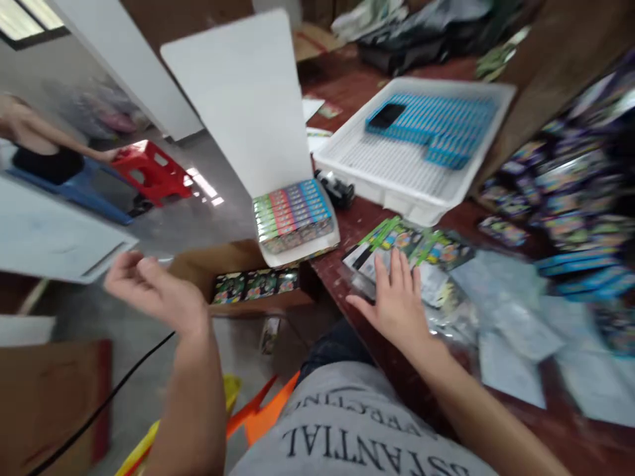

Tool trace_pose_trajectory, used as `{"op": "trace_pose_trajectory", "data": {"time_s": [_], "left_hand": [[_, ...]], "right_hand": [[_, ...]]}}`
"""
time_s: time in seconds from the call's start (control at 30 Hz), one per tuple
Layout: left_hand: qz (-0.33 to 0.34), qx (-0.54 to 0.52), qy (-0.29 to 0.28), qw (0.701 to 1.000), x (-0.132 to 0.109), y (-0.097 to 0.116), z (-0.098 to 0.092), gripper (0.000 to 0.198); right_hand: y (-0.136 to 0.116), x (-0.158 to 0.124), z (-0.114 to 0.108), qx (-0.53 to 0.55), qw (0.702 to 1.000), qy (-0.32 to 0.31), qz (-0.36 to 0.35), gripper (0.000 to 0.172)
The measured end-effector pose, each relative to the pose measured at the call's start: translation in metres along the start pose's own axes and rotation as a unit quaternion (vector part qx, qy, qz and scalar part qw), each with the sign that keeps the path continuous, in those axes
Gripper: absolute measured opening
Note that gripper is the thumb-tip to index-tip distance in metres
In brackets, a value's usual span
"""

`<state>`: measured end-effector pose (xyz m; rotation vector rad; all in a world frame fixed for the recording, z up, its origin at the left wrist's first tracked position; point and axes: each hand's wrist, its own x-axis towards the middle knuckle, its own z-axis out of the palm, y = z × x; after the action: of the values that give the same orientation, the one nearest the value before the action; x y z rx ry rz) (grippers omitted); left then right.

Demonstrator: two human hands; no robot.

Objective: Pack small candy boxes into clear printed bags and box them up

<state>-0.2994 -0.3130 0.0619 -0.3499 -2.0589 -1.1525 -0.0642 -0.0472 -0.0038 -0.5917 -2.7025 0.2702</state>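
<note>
My left hand is raised at the left, palm turned up and fingers loosely bent. Nothing shows in it. It is apart from the cardboard box, which holds several dark printed packs. My right hand lies with fingers spread on flat printed packages and clear plastic on the dark red table. Between my hands, a white display box stands with its lid up at the table edge. Rows of small green, red, purple and blue boxes fill it.
Beyond my right hand stands a white plastic tray with blue-edged packs. Many shiny packets are heaped at the right, near plastic bags. A person at the left touches a red stool.
</note>
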Motion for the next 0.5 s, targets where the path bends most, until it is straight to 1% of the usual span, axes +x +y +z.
{"op": "trace_pose_trajectory", "data": {"time_s": [0.03,0.07,0.1,0.13,0.17,0.2,0.23,0.27,0.3,0.33,0.37,0.4,0.43,0.5], "left_hand": [[-0.003,-0.023,0.039,0.999,-0.010,0.012,0.010,0.031],[-0.003,-0.054,0.065,0.996,-0.023,0.029,0.023,0.030],[0.012,-0.090,0.028,0.995,-0.038,0.050,0.039,0.030],[0.035,-0.128,-0.057,0.989,-0.054,0.073,0.056,0.030],[0.074,-0.160,-0.160,0.971,-0.071,0.097,0.074,0.027],[0.111,-0.173,-0.270,0.941,-0.086,0.118,0.093,0.025],[0.132,-0.163,-0.359,0.909,-0.100,0.137,0.111,0.024],[0.137,-0.125,-0.436,0.881,-0.111,0.152,0.130,0.027],[0.129,-0.065,-0.501,0.854,-0.120,0.163,0.147,0.039],[0.117,-0.002,-0.547,0.829,-0.126,0.170,0.163,0.053],[0.105,0.053,-0.579,0.807,-0.129,0.174,0.178,0.067],[0.098,0.092,-0.599,0.790,-0.130,0.177,0.190,0.076],[0.097,0.111,-0.609,0.779,-0.130,0.177,0.200,0.077],[0.107,0.107,-0.615,0.774,-0.129,0.178,0.213,0.062]], "right_hand": [[0.005,-0.002,0.005,-0.033,0.999,-0.006,0.040,0.106],[0.012,-0.005,0.009,-0.054,0.996,-0.023,0.062,0.112],[0.018,-0.010,0.013,-0.065,0.995,-0.044,0.066,0.109],[0.023,-0.015,0.017,-0.069,0.994,-0.063,0.061,0.100],[0.027,-0.021,0.020,-0.067,0.994,-0.077,0.049,0.088],[0.028,-0.027,0.022,-0.064,0.994,-0.081,0.038,0.076],[0.028,-0.033,0.023,-0.060,0.995,-0.077,0.032,0.067],[0.028,-0.039,0.023,-0.056,0.996,-0.069,0.032,0.061],[0.026,-0.044,0.023,-0.052,0.996,-0.059,0.038,0.058],[0.026,-0.047,0.023,-0.049,0.996,-0.052,0.046,0.056],[0.026,-0.050,0.021,-0.044,0.996,-0.047,0.057,0.055],[0.028,-0.052,0.020,-0.038,0.996,-0.045,0.067,0.054],[0.030,-0.052,0.017,-0.031,0.996,-0.046,0.075,0.055],[0.038,-0.052,0.011,-0.013,0.995,-0.053,0.082,0.060]]}}
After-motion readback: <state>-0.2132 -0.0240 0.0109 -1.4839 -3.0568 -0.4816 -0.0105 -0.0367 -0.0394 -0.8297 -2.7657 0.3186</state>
